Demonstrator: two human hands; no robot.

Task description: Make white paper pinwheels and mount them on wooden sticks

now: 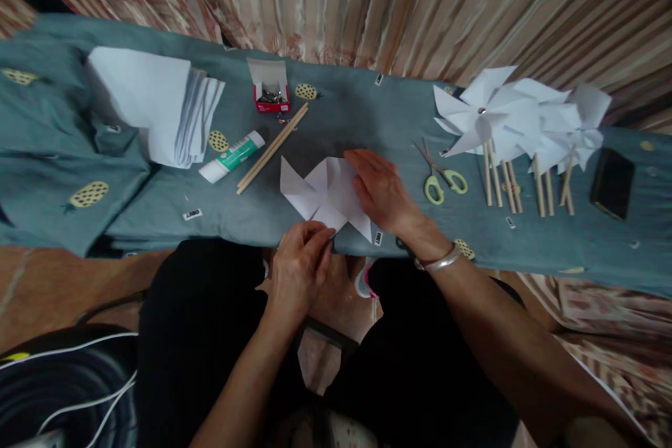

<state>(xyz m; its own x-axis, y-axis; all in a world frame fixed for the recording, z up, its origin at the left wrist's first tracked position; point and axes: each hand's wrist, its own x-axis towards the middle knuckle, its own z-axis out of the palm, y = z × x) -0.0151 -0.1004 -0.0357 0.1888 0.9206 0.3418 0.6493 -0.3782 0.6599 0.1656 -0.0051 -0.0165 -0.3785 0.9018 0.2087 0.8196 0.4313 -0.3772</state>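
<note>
A white paper pinwheel (330, 189) without a stick lies on the cloth-covered table in front of me, its blades folded out. My left hand (303, 255) pinches the blade nearest the table's front edge between thumb and forefinger. Over the pinwheel's right side rests my right hand (379, 189), fingers stretched out and touching the paper. Two wooden sticks (271, 148) lie together to the left of the pinwheel, beside a green and white glue stick (232, 157). Scissors with light green handles (439, 175) lie spread to the right of my right hand.
A stack of white paper (152, 105) lies at the left. Behind the sticks stands a small red box (271, 94) of metal pins, lid up. Several finished pinwheels (519, 115) on sticks overlap at the right, near a black phone (612, 183). A curtain (336, 7) hangs behind the table.
</note>
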